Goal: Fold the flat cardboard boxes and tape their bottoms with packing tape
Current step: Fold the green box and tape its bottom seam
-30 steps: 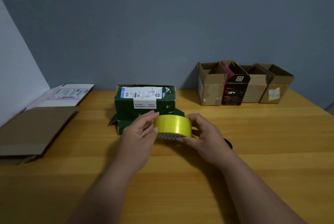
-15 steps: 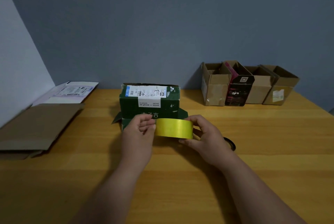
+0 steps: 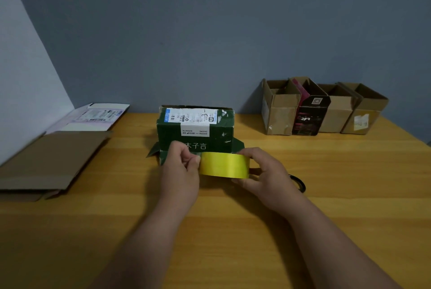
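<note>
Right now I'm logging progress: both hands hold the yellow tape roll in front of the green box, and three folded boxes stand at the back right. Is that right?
Not quite. The head view shows four folded boxes at the back right, not three. The rest holds: the left hand and right hand hold the yellow tape roll in front of the green box.

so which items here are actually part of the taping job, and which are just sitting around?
In the job:
- yellow tape roll, held by left hand and right hand
- green box
- flat cardboard
- flat white box

Lying about:
- four open boxes by the wall
- black ring behind the right hand
</note>
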